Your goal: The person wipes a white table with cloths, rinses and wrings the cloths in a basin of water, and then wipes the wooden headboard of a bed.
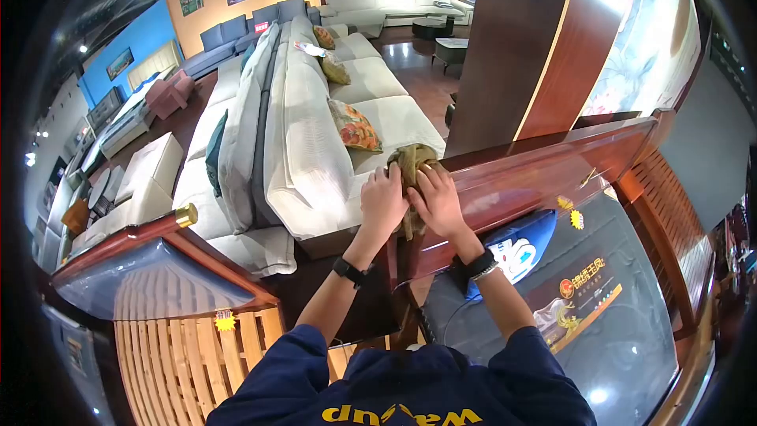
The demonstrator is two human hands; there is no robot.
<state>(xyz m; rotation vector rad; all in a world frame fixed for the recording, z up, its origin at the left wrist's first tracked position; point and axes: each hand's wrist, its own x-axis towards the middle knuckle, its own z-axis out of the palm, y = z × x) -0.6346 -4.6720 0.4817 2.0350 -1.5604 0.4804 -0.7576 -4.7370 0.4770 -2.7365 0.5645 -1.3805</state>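
Note:
An olive-brown cloth [413,159] lies bunched over the left end of a glossy reddish wooden headboard [520,189]. My left hand [384,199] grips the cloth from its left side, a black watch on that wrist. On the cloth's right side, my right hand [438,199] presses with its fingers bent over the fabric; a dark band and a bracelet circle this wrist. Both hands are close together, thumbs near each other. Part of the cloth hangs down below them, along the headboard's end.
White sofas [315,134] with patterned cushions [356,126] stand ahead. At lower left is a slatted bed frame [173,363] with a wooden headboard. A grey mattress [631,292] and blue pillow [520,248] are at right. A dark wooden panel [505,47] rises behind the headboard.

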